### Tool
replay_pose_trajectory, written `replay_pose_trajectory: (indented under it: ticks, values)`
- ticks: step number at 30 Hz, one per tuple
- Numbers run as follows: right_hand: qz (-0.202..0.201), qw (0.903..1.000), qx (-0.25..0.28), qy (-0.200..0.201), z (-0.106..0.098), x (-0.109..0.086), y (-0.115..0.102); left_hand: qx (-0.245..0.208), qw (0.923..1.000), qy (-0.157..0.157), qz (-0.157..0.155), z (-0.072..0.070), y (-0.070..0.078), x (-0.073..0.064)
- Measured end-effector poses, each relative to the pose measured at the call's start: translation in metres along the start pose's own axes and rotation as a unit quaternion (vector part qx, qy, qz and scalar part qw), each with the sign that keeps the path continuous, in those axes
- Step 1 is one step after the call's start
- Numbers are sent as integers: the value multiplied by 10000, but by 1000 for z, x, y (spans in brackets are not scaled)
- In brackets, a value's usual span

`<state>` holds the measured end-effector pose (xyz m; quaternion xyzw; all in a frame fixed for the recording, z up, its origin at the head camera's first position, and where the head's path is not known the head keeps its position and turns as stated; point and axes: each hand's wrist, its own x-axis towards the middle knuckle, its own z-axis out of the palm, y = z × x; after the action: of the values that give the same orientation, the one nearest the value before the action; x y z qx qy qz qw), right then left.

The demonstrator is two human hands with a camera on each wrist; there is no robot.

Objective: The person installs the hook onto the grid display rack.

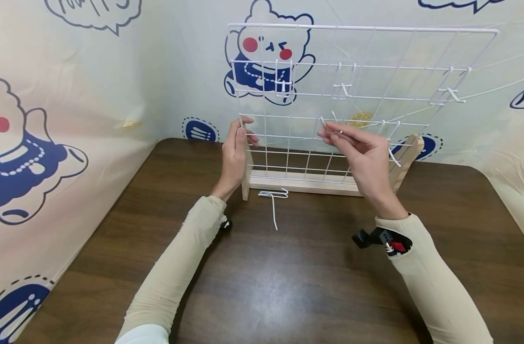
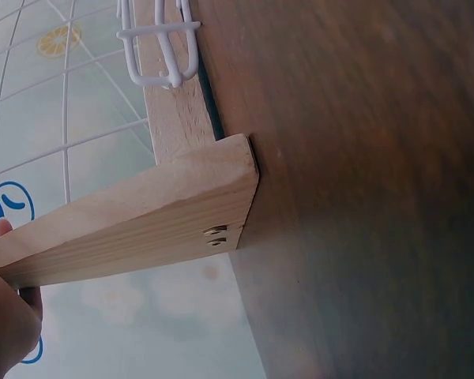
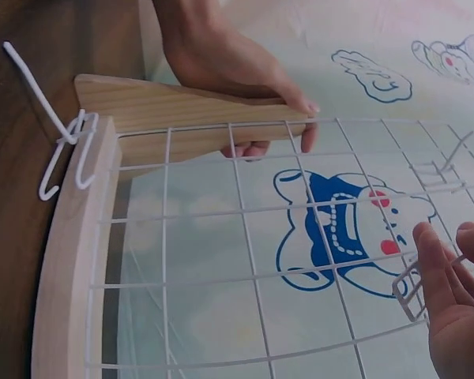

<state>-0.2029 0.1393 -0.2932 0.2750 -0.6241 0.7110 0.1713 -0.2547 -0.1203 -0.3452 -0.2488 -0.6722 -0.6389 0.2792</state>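
A white wire grid (image 1: 361, 28) leans back on a wooden stand (image 1: 305, 185). My left hand (image 1: 234, 153) grips the stand's left side piece (image 2: 142, 225), its fingers coming round behind, as the right wrist view shows. In front of the middle of the grid, my right hand (image 1: 367, 155) pinches a small white wire hook (image 3: 411, 294), partly covered by the fingers. Whether that hook touches the grid I cannot tell. A loose white hook (image 1: 274, 212) lies by the stand's base, its long prong pointing toward me.
Three white hooks hang along the upper grid: one left (image 1: 283, 88), one central (image 1: 342, 90) and one right (image 1: 450, 95). Another hook (image 1: 394, 157) hangs lower, beside my right hand. The brown table (image 1: 262, 286) extends in front, with a printed cloth (image 1: 158, 86) behind.
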Motion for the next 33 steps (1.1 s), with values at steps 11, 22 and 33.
replay_pose_trajectory:
  ticks: [11, 22, 33]
  values:
    - [-186, 9987, 147, 456, 5, 4, 11, 99, 9999, -48, 34, 1, 2, 0]
    - [-6, 9941, -1059, -225, 9, -16, 22, 62, 10000, -52, 9, 1, 2, 0]
    - [-423, 9862, -1558, -360, 14, -23, -11, 90, 10000, -18, 34, 1, 2, 0]
